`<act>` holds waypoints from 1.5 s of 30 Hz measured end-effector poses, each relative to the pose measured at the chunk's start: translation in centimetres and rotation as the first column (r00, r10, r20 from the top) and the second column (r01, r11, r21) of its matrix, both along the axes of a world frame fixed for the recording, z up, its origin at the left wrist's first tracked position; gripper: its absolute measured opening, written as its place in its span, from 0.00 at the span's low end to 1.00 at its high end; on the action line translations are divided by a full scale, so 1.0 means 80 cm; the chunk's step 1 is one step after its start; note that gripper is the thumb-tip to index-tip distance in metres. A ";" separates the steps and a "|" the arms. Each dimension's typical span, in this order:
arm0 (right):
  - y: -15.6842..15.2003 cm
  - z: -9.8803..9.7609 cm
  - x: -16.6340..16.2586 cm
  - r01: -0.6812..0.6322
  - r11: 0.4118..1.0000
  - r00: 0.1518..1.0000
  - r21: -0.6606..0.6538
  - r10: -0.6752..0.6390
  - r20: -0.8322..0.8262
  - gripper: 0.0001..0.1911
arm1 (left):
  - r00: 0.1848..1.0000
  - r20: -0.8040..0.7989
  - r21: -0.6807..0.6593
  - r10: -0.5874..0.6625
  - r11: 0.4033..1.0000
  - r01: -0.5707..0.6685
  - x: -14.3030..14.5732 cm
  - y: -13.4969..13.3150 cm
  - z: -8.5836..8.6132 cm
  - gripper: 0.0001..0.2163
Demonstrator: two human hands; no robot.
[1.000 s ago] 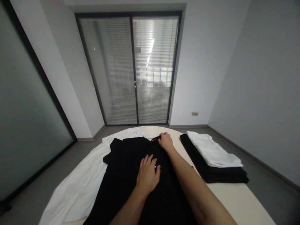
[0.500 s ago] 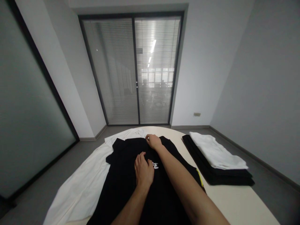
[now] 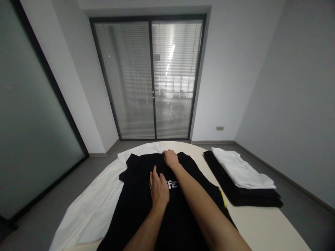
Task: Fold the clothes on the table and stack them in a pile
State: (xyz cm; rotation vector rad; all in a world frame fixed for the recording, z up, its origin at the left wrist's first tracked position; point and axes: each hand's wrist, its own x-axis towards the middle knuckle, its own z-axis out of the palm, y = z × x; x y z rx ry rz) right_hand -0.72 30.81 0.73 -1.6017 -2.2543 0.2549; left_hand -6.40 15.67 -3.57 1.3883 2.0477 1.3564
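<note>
A black T-shirt (image 3: 138, 177) lies spread over the table, with white lettering (image 3: 173, 184) on it and a bit of yellow at its right edge. My left hand (image 3: 159, 190) rests on the cloth just left of the lettering, fingers stretched out and partly covering the print. Farther off, at the shirt's far edge, my right hand (image 3: 170, 159) has its fingers curled down on the black fabric; the fingertips are hidden behind the hand. Under the shirt's left side, white cloth (image 3: 91, 202) spreads along the table.
On the right of the pale round-edged table (image 3: 269, 223), a folded white garment (image 3: 243, 169) lies on top of folded black garments (image 3: 256, 200). Beyond the table stands a glass door (image 3: 125, 83) with blinds, between white walls.
My left hand has shifted slightly left, and more of the white lettering shows. My right hand stays at the far edge, turned a little so its fingers point further down.
</note>
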 end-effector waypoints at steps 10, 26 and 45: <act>0.002 -0.003 -0.017 -0.068 0.998 0.996 -0.005 0.068 -0.064 0.20 | 1.000 -0.011 -0.028 -0.006 1.000 0.006 -0.002 0.001 -0.002 0.27; -0.046 0.030 0.190 0.323 0.936 0.931 -0.141 -0.287 0.227 0.17 | 0.503 -0.550 -0.160 -0.667 0.675 0.720 0.024 -0.038 0.029 0.23; -0.192 -0.002 0.255 0.306 0.950 0.940 -0.056 -0.292 0.178 0.14 | 0.495 -0.591 -0.257 -0.637 0.731 0.633 0.040 -0.056 0.021 0.22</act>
